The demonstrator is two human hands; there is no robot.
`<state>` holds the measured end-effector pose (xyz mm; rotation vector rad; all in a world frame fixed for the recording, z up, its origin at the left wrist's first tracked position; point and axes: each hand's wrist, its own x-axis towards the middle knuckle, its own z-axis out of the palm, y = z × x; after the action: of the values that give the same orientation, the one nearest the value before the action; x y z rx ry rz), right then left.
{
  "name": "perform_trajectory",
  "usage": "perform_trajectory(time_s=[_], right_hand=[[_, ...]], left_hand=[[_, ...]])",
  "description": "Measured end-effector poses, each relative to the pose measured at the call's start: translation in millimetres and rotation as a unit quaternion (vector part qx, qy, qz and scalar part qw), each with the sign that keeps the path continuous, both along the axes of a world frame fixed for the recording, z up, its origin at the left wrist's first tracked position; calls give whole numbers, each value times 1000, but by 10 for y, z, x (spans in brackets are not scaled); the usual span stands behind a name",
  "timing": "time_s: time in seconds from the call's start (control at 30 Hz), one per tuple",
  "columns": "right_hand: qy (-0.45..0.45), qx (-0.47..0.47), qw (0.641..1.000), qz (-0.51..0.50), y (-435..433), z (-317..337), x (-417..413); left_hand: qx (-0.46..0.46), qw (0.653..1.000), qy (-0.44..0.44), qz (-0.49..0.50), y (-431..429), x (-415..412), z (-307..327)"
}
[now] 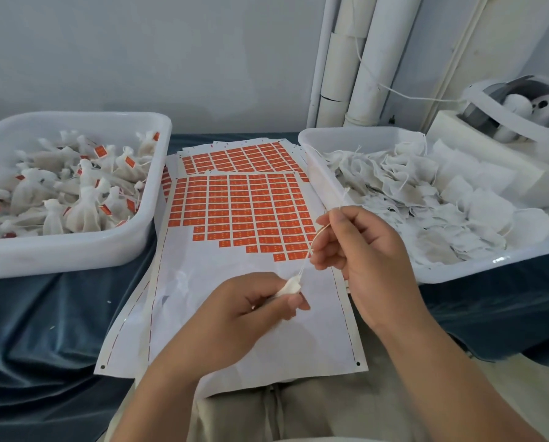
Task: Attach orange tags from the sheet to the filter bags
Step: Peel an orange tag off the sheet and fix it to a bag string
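The small white filter bag point(291, 287) is mostly buried in the curled fingers point(294, 303) of the left hand point(251, 304); only one end shows. Its thin white string point(306, 261) passes out of sight inside the right hand point(362, 244). Print on the front sheet of orange tags point(244, 212) is too small to read, and this sheet covers the near part of the rear tag sheet point(244, 157). The left white plastic tub point(75, 250) is cut off by the picture's edge.

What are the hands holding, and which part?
The left hand pinches a white filter bag near its string end; the right hand pinches that bag's string farther up.
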<state>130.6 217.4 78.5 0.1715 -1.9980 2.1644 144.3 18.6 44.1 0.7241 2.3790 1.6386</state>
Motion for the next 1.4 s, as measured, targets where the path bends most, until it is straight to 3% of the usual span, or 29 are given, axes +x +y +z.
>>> perform_trajectory(time_s=[0.33, 0.5, 0.63, 0.73, 0.83, 0.93, 1.0, 1.17, 1.27, 1.4], right_hand=[[-70, -112, 988, 82, -131, -67, 0], [-70, -33, 995, 68, -299, -207, 74], [-90, -42, 992, 76, -334, -188, 105], [-62, 43, 994, 72, -333, -190, 155], [0, 68, 997, 26, -349, -231, 176], [125, 154, 979, -44, -321, -275, 159], [225, 252, 939, -59, -285, -267, 145], [351, 388, 851, -41, -203, -189, 98], [290, 412, 864, 10, -166, -119, 90], [58, 339, 936, 74, -93, -84, 64]], left_hand=[[154, 988, 31, 14, 123, -10, -37], [215, 975, 34, 49, 169, 23, -45], [250, 965, 18, 75, 171, 35, -33], [287, 951, -13, 115, 177, 63, -14], [304, 936, -48, 171, 171, 76, 8], [266, 939, -59, 212, 136, 55, 7], [221, 951, -48, 212, 121, 29, 4], [54, 992, 53, 98, 35, -2, -43], [-83, 992, 87, 43, -16, 4, -55], [-96, 993, 66, -8, -69, 5, -22]])
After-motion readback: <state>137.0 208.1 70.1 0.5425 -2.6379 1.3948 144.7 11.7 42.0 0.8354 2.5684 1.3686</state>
